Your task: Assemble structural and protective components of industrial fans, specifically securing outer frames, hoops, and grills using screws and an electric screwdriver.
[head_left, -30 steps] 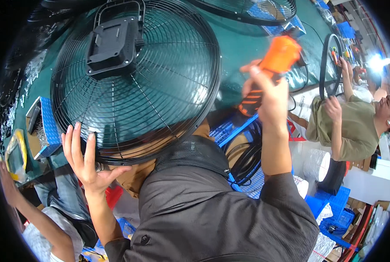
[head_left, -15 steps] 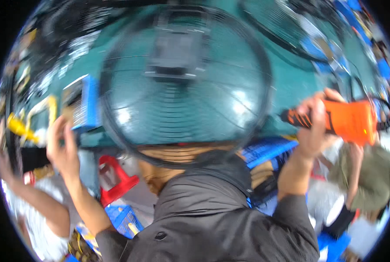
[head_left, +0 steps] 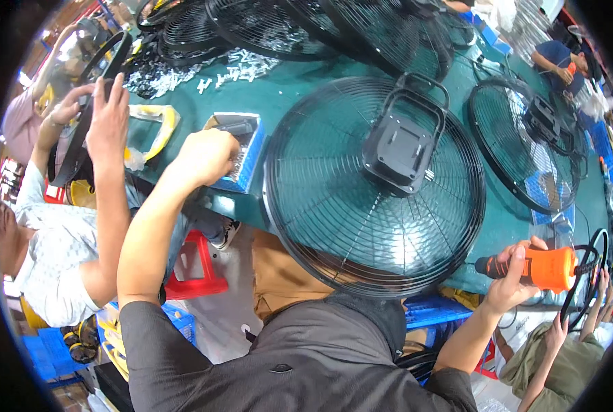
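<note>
In front of me a round black wire fan guard (head_left: 320, 226) lies on the green table, its near edge past the table's front. A square black housing (head_left: 399, 154) with a bracket handle is mounted on it. At its left, my left hand (head_left: 207, 156) reaches into a small blue-and-white box (head_left: 253, 147) of small metal parts, probably screws. Its fingers curl down; their tips are hidden. My right hand (head_left: 509, 278) is closed round an orange-and-black power screwdriver (head_left: 550, 268), off the guard's right edge, with the tip pointing left.
Loose silvery fasteners (head_left: 241, 67) and stacked black guards (head_left: 265, 31) lie at the back. Another guard with a housing (head_left: 519, 144) rests at right. A yellow frame-shaped piece (head_left: 162, 130) is left of the box. Co-workers (head_left: 66, 254) are on both sides; a red stool (head_left: 196, 268) stands below.
My left hand has moved right, from left of the box into it. My right hand still holds the screwdriver, now lower in view. The whole view has shifted and turned, and the blur is gone.
</note>
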`<state>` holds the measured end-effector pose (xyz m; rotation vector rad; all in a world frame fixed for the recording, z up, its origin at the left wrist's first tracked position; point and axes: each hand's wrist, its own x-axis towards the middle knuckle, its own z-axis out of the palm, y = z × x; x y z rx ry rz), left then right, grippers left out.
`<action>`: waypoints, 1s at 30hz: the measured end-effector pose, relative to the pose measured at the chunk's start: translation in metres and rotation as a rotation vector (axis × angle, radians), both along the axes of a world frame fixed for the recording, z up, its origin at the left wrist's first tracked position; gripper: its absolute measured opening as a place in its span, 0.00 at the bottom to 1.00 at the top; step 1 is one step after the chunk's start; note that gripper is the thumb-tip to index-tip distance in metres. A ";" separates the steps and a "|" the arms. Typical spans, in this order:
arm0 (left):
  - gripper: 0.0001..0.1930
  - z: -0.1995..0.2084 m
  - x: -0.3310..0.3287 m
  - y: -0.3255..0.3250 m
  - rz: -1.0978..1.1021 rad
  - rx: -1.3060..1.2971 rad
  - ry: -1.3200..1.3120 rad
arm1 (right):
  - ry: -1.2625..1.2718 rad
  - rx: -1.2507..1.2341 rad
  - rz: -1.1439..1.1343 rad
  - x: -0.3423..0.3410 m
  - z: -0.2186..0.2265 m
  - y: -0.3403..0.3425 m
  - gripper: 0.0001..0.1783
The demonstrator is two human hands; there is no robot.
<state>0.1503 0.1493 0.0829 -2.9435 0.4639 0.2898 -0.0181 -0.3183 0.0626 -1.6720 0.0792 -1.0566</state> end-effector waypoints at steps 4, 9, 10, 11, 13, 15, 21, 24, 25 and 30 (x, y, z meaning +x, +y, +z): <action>0.08 -0.006 -0.003 0.011 -0.001 -0.085 -0.056 | 0.002 0.035 -0.045 -0.002 -0.005 -0.003 0.18; 0.08 -0.003 -0.016 0.019 0.077 -0.215 -0.160 | 0.084 -0.043 -0.008 -0.001 -0.005 -0.013 0.17; 0.08 -0.002 -0.021 0.020 0.058 -0.302 -0.197 | 0.079 -0.053 -0.025 -0.001 -0.005 -0.015 0.17; 0.08 0.000 -0.025 0.022 0.101 -0.359 -0.221 | 0.070 -0.038 0.000 0.000 -0.006 -0.016 0.17; 0.09 0.004 -0.034 0.022 0.104 -0.494 -0.301 | 0.070 -0.001 0.001 0.002 -0.008 -0.019 0.16; 0.08 0.010 -0.050 0.019 0.097 -0.749 -0.346 | 0.055 0.043 0.009 0.002 -0.010 -0.022 0.16; 0.07 -0.004 -0.158 -0.047 0.065 -1.890 0.335 | -0.047 0.332 0.146 -0.024 0.016 -0.026 0.16; 0.08 -0.034 -0.200 -0.106 0.062 -2.113 1.026 | -0.237 0.377 0.437 -0.049 0.048 -0.010 0.20; 0.08 -0.045 -0.209 -0.125 0.086 -2.172 1.221 | -0.299 0.421 0.508 -0.058 0.056 0.000 0.21; 0.10 -0.085 -0.219 -0.182 0.432 -2.166 1.674 | -0.388 0.462 0.677 -0.073 0.069 0.053 0.24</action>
